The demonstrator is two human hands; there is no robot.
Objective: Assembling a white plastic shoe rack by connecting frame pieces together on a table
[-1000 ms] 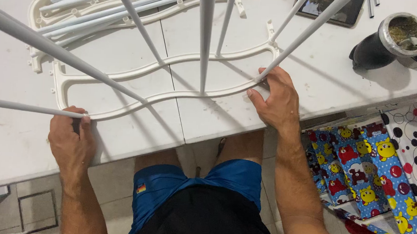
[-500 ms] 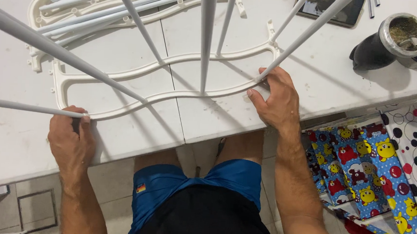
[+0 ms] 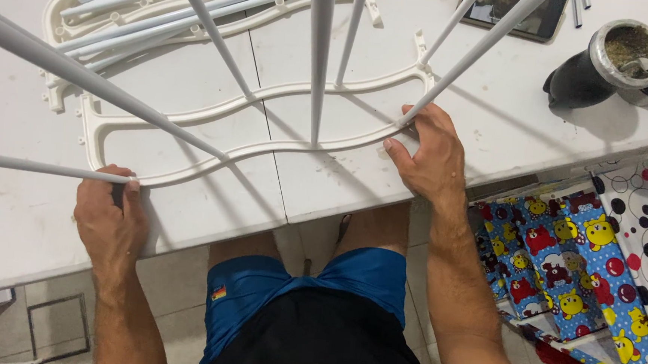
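The left hand (image 3: pixel 108 217) pinched the white plastic frame (image 3: pixel 266 152) at its seven o'clock corner, fingers closed over the rim where a white rod (image 3: pixel 40 166) entered. The right hand (image 3: pixel 430 158) gripped the frame's four o'clock edge, fingers curled. The frame lay flat on the white table (image 3: pixel 338 190), rods rising toward the camera.

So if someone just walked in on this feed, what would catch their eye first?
Probably the white rods fanning up toward the camera out of a wavy white plastic frame lying on the white table. The left hand pinches the frame's near left corner; the right hand presses beside a rod base. Bright cartoon-print fabric sits lower right.
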